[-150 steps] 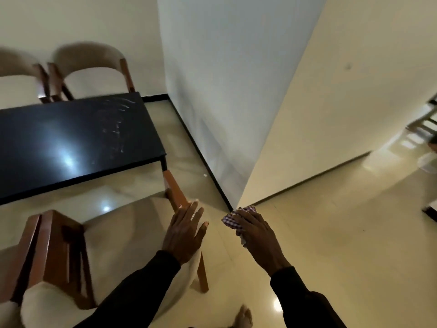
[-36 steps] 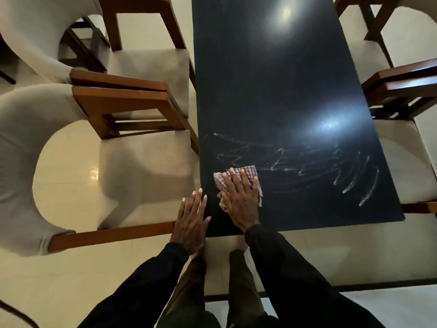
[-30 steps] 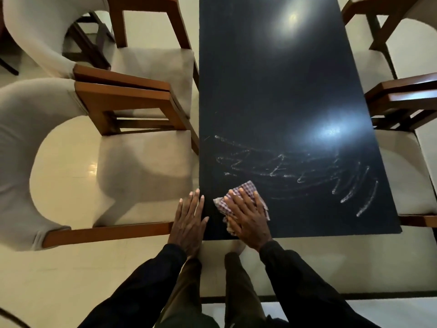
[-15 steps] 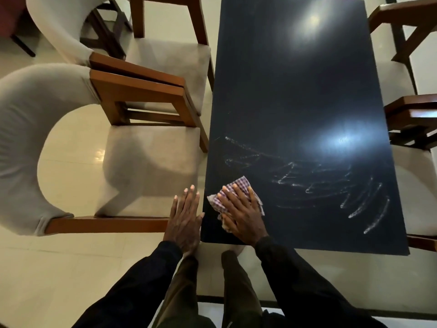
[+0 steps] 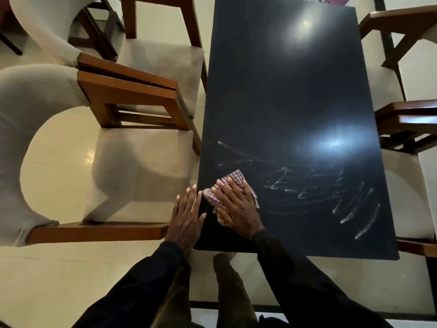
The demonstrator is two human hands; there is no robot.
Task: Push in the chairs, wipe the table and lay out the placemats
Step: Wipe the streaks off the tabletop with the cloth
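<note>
Black rectangular tabletop (image 5: 283, 91), glossy, with two ceiling-light reflections and white smear marks (image 5: 350, 209) arcing across its near half; cream tiled floor (image 5: 59, 268) below. Right hand (image 5: 236, 209) lies flat with fingers spread, pressing a checked cloth (image 5: 230, 179) onto the table near its near-left corner, while the left hand (image 5: 186, 218) rests just beside it on that corner's edge, fingers straight, holding nothing. Two upholstered wooden chairs (image 5: 142, 174) stand along the left side, seat fronts at the table edge, and two more (image 5: 406, 197) along the right.
</note>
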